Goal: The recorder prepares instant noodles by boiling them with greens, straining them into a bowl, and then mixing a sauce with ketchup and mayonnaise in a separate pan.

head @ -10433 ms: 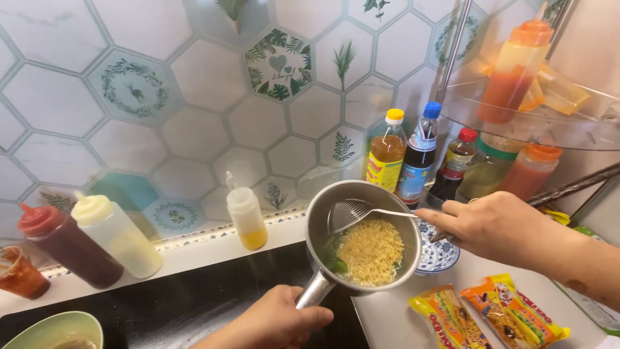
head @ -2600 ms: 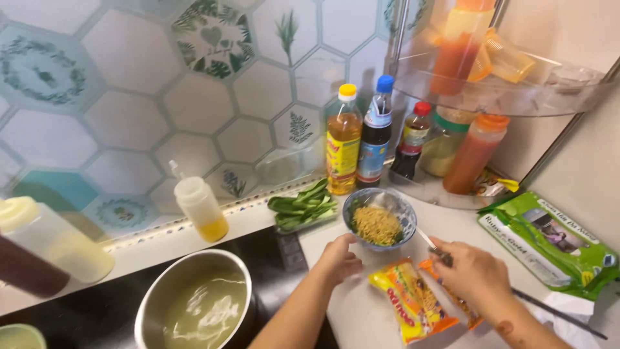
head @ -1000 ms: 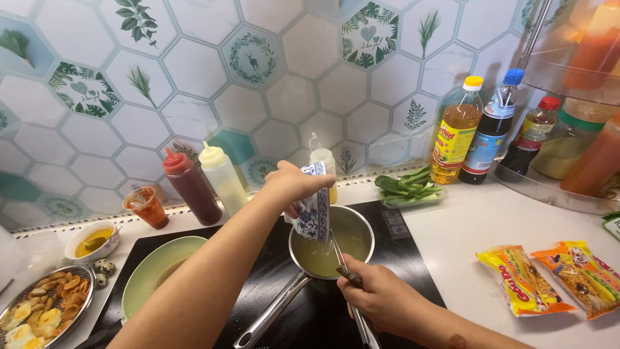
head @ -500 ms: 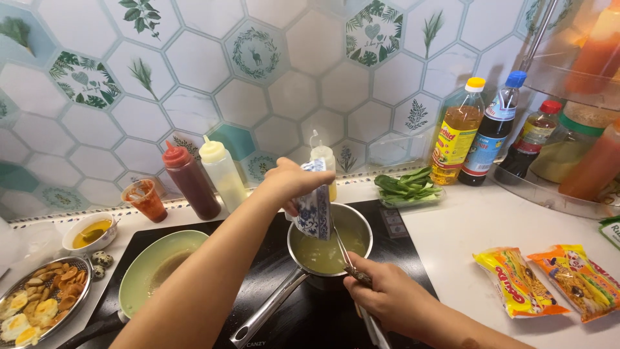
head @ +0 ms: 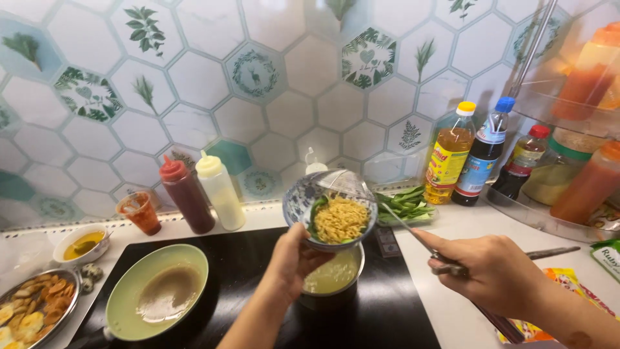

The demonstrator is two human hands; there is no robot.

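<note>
2 bare forearms enter from the bottom edge of the head view, neither covered by a sleeve, glove or wristband. The left hand [head: 292, 258] carries no ring or watch, its thumb and knuckles plainly visible. The right hand [head: 494, 271] is likewise unadorned, its fingers bare. Just behind the right wrist, on the forearm near the frame's lower edge, sits 1 small dark round mark.
</note>
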